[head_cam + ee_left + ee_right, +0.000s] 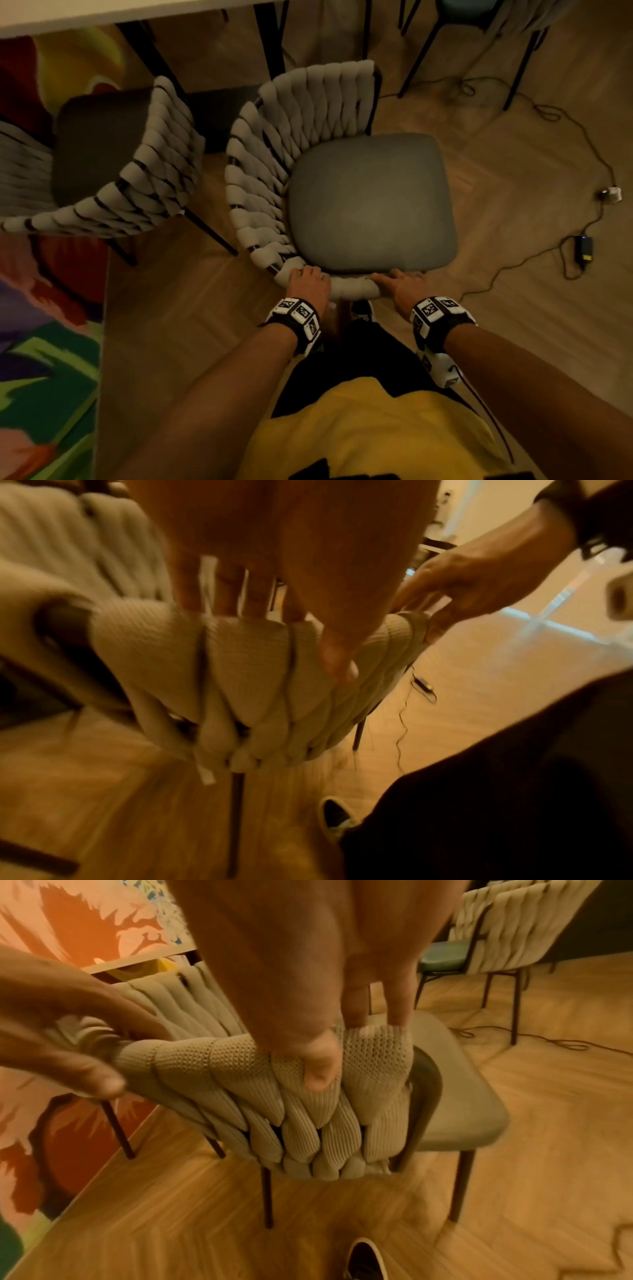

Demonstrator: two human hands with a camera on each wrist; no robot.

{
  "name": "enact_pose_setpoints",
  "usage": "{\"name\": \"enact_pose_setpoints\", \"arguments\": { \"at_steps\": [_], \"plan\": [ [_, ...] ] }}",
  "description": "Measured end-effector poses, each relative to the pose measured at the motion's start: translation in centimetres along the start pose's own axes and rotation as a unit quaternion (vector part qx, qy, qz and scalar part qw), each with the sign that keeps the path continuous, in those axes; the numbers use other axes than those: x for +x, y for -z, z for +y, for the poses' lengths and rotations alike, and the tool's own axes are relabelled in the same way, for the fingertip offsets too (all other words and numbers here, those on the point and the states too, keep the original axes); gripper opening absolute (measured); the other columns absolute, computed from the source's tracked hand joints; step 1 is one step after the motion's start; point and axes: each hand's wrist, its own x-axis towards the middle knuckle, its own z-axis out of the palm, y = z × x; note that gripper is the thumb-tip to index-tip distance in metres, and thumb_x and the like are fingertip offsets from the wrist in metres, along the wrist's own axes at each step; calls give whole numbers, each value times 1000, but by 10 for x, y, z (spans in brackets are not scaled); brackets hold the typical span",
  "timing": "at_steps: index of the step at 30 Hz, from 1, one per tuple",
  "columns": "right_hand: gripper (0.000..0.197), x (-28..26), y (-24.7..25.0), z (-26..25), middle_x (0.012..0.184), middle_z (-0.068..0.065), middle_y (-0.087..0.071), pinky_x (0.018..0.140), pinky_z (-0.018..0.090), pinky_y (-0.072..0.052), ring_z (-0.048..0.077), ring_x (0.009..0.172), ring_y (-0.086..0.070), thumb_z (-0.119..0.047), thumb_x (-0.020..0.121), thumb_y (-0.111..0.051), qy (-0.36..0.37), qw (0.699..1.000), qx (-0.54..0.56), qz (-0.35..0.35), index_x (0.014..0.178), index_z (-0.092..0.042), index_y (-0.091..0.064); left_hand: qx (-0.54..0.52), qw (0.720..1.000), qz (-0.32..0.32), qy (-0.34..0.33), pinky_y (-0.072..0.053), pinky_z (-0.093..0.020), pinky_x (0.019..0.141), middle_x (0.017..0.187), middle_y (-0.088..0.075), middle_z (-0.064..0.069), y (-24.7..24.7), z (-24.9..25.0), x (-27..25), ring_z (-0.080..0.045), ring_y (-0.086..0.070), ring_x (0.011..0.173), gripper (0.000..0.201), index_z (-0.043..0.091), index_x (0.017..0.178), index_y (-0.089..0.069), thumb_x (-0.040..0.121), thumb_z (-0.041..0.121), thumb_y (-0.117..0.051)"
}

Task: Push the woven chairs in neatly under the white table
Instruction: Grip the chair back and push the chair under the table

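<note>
A woven chair [294,144] with a grey seat cushion [370,202] stands on the wood floor, apart from the white table [102,12] at the top left. Its beige woven back [240,1074] curves round the left and near sides. My left hand [306,279] grips the back's top rim, fingers over the top and thumb outside [301,620]. My right hand [399,282] grips the same rim near its right end [346,1042]. A second woven chair [144,171] sits to the left, its dark seat near the table's edge.
Black table legs [270,37] stand just beyond the chair. A colourful rug [44,342] covers the floor on the left. Cables, a black adapter [584,248] and a plug [611,195] lie on the floor to the right. A third chair [479,13] is at the top right.
</note>
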Motion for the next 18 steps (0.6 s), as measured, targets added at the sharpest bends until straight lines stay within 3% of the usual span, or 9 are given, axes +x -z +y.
{"name": "enact_pose_setpoints", "arguments": {
  "at_steps": [3, 5, 8, 11, 13, 18],
  "plan": [
    [73, -19, -19, 10, 148, 10, -34, 114, 44, -25, 33, 136, -33, -13, 86, -56, -16, 999, 11, 29, 149, -30, -25, 22, 999, -13, -30, -35, -41, 105, 136, -49, -8, 1, -30, -7, -30, -46, 126, 62, 21, 135, -47, 81, 44, -66],
    [72, -28, -28, 3, 152, 17, -26, 116, 46, -19, 36, 141, -24, -18, 90, -54, -27, 999, -7, 33, 151, -27, -18, 73, 997, 2, -4, -34, -41, 108, 137, -49, -7, 1, -63, -9, -29, -45, 126, 51, 26, 134, -50, 86, 41, -58],
    [71, -29, -43, -12, 158, 21, -9, 118, 49, -10, 41, 146, -9, -20, 96, -47, -35, 999, -1, 36, 153, -34, -7, 139, 990, -2, 18, -21, -43, 116, 144, -43, -6, -12, -80, -5, -29, -34, 135, 41, 33, 138, -46, 97, 36, -42],
    [63, -28, -43, -7, 159, 18, -13, 119, 47, -9, 39, 146, -9, -15, 99, -40, -27, 998, 18, 54, 152, -35, -13, 160, 986, 0, 46, -16, -45, 117, 145, -42, -8, -22, -66, -6, -28, -36, 135, 40, 34, 137, -47, 98, 34, -37],
    [58, -32, -41, 8, 158, 16, -19, 119, 43, -12, 36, 146, -15, -11, 100, -36, -15, 998, 8, 57, 152, -31, -19, 142, 988, -3, 60, -15, -43, 117, 145, -42, -6, -26, -55, -10, -27, -36, 135, 41, 35, 137, -47, 96, 36, -42],
    [56, -44, -52, 61, 158, 17, -21, 119, 44, -13, 34, 145, -19, -11, 100, -31, 28, 995, -61, 79, 152, -27, -20, 63, 992, -33, 100, -8, -43, 121, 151, -33, -8, -41, 8, -33, -28, -29, 140, 49, 35, 140, -44, 93, 44, -49]
  ]
}}
